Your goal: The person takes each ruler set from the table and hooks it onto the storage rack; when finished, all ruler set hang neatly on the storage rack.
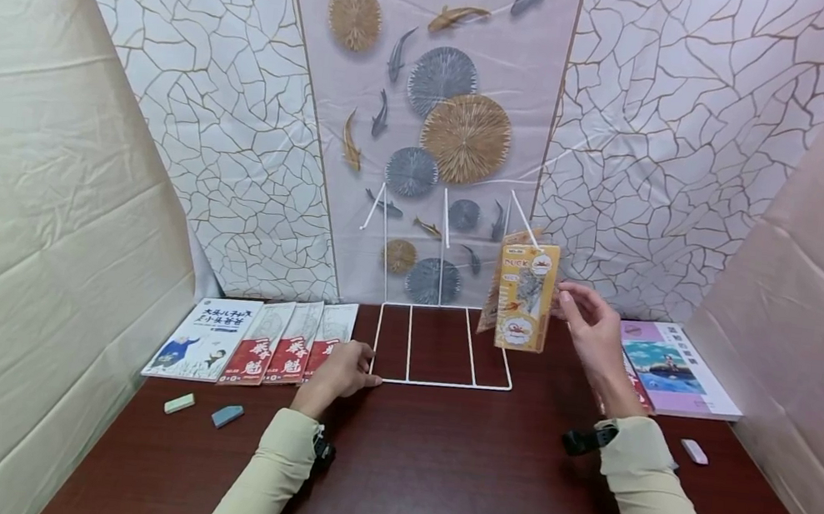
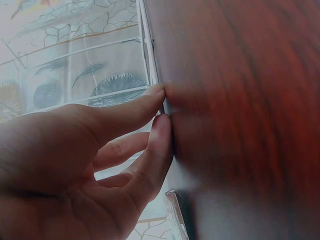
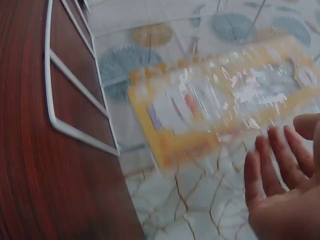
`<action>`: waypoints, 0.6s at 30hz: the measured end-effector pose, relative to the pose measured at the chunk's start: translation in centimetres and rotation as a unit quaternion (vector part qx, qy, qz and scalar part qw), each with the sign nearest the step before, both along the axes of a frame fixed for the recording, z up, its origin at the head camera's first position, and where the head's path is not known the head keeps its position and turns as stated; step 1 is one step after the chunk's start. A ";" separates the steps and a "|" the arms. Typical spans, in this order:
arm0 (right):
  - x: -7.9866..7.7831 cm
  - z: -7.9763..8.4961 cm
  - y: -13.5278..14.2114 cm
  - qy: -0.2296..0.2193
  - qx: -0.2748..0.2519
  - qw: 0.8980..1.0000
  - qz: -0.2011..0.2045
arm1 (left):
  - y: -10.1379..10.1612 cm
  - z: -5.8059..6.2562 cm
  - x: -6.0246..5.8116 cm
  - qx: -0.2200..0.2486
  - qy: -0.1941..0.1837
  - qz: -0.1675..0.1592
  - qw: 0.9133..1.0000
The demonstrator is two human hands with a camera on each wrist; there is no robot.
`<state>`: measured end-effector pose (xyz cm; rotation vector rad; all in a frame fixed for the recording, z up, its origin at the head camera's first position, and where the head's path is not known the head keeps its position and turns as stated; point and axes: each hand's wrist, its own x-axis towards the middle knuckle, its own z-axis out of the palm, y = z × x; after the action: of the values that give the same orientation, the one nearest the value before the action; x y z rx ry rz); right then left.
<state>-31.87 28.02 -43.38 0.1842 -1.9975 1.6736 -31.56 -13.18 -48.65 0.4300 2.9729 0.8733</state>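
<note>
A white wire display rack (image 1: 444,385) stands on the table, with three hooks at its top. My left hand (image 1: 347,370) is at its front left corner; in the left wrist view the thumb and index finger (image 2: 161,131) pinch the thin base bar. From the right hook hangs a yellow package (image 1: 524,302) with "DUCK" printed on it and a clear, shiny window. Another orange-brown package (image 1: 487,311) hangs behind, mostly hidden. My right hand (image 1: 591,330) is beside the yellow package's right edge, its fingers loosely extended, gripping nothing.
On the left lie a white picture booklet (image 1: 200,335) and several overlapping red-and-white booklets (image 1: 251,349). A purple booklet (image 1: 678,377) overlaps a red one on the right. Small eraser-like blocks lie nearer: green (image 1: 179,403), blue (image 1: 228,415), pink (image 1: 695,452). A patterned cloth (image 1: 679,151) hangs behind the rack.
</note>
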 end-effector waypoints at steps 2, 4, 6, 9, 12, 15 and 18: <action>0.1 -0.5 1.2 -0.033 0.059 0.997 -0.035 | 0.0 0.0 0.0 0.002 -0.002 -0.001 1.000; 0.3 -1.3 2.6 -0.079 0.129 0.986 -0.069 | 0.1 -0.1 0.0 0.004 -0.005 -0.002 1.000; 0.5 -2.2 4.0 -0.129 0.186 0.971 -0.083 | 0.1 -0.1 -0.1 0.005 -0.007 -0.003 1.000; 0.3 -3.4 5.8 -0.179 0.266 0.944 -0.084 | 0.1 0.0 0.0 0.003 -0.007 -0.001 1.000; -0.1 -4.2 6.7 -0.229 0.342 0.909 -0.071 | 0.0 0.1 0.0 0.000 -0.003 0.000 1.000; -0.4 -4.7 7.0 -0.284 0.401 0.869 -0.050 | -0.1 0.0 -0.1 -0.001 0.001 -0.002 1.000; -0.5 -5.0 6.8 -0.311 0.431 0.846 -0.043 | -0.1 -0.1 -0.2 -0.001 0.002 -0.002 1.000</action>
<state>-32.37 34.86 -48.36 -0.1705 -3.0843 0.6789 -31.78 -13.24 -48.71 0.4387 2.9750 0.8708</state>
